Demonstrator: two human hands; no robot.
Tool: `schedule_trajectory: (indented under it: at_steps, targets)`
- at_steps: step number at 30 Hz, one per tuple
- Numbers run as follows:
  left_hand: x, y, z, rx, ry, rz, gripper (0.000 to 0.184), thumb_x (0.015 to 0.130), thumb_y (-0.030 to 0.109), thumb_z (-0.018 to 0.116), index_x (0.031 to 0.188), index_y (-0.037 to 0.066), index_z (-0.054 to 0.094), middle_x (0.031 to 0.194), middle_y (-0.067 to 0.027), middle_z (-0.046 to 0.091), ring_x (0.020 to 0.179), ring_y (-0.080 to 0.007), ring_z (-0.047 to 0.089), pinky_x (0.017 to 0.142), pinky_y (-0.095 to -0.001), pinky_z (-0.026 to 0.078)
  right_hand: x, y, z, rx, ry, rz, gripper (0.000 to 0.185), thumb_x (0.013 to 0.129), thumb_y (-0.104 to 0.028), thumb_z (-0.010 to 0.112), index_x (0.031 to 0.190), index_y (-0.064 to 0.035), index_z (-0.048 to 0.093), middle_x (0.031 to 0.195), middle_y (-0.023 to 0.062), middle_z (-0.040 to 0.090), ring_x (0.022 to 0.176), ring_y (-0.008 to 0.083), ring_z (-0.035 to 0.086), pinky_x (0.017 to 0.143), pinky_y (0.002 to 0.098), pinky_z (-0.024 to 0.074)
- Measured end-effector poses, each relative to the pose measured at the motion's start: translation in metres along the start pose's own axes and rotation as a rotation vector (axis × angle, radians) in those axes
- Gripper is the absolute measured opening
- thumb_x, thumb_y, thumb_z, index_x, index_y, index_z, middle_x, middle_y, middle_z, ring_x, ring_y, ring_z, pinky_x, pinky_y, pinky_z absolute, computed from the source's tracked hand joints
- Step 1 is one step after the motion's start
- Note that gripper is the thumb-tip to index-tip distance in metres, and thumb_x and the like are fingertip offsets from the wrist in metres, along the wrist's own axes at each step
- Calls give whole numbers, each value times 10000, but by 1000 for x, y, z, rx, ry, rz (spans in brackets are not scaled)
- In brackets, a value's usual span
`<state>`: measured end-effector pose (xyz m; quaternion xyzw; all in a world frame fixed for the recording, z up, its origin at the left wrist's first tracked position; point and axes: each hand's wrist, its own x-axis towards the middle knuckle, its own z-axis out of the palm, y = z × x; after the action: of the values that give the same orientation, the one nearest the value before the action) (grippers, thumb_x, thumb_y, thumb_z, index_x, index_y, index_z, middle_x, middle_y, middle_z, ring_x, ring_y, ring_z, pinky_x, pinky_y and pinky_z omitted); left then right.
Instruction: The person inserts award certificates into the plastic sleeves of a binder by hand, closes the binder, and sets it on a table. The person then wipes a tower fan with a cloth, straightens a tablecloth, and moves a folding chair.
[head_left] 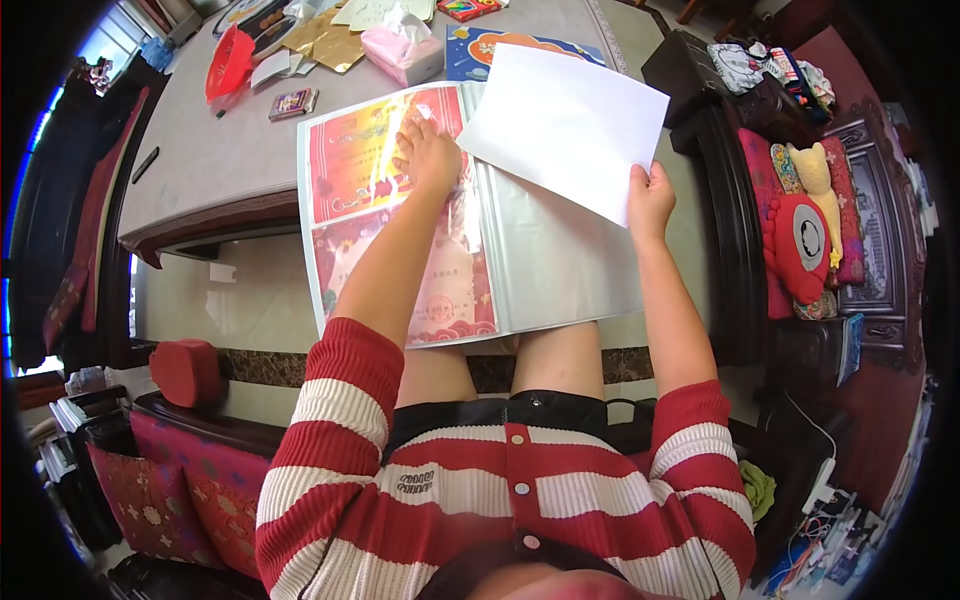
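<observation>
An open album with clear plastic sleeves [490,270] lies over the table's edge and my thighs. Its left page holds a red and yellow certificate [345,150] above a pink one [440,275]. My left hand [430,158] rests on the upper left page, fingers spread on the plastic. In my right hand [650,200] is a blank white sheet [565,125], pinched at its lower right corner. The sheet is raised and tilted over the upper part of the right page, whose sleeve shows no certificate.
On the table [220,170] are a tissue pack [402,50], a blue booklet [465,55], a small card box [293,104], a red plastic item [230,65] and gold paper [328,42]. A dark wooden chair with red cushions [760,180] stands at the right.
</observation>
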<state>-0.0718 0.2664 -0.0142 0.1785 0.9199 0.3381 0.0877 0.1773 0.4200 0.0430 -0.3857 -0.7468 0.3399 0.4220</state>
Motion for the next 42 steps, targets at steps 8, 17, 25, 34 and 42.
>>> schedule_trajectory:
  at_steps: [8,17,25,34,42]
  targets:
    - [2,-2,-11,-57,-4,6,552,891,319,339,1363,42,273,1460,-146,160,1349,-352,106,1050,-563,100,7,16,2,156,-94,153,181,831,-73,513,955,42,579,855,91,643,751,147,590,688,287,456]
    - [2,-18,-20,183,-5,341,499,860,301,413,1312,98,356,1444,-171,189,1337,-373,141,1028,-594,144,59,76,30,247,-404,447,213,842,-56,517,1033,33,554,975,105,620,860,171,581,766,292,453]
    - [5,-23,-13,77,-53,317,549,849,345,443,1328,97,341,1444,-170,191,1341,-357,140,1040,-575,134,60,95,52,384,-182,504,204,792,-63,553,966,42,568,900,102,614,795,164,570,719,301,442]
    - [-13,-10,-20,90,69,456,465,770,364,553,1097,37,508,1148,-152,499,1108,-314,450,929,-438,337,32,97,20,304,-238,433,188,824,-59,524,981,34,570,941,87,613,830,151,562,750,281,429]
    - [-16,15,-11,319,15,295,390,772,368,537,904,8,610,985,-145,594,965,-311,556,799,-433,437,32,98,-1,282,-179,436,232,853,-81,521,1057,30,533,1014,94,594,914,152,548,818,278,411]
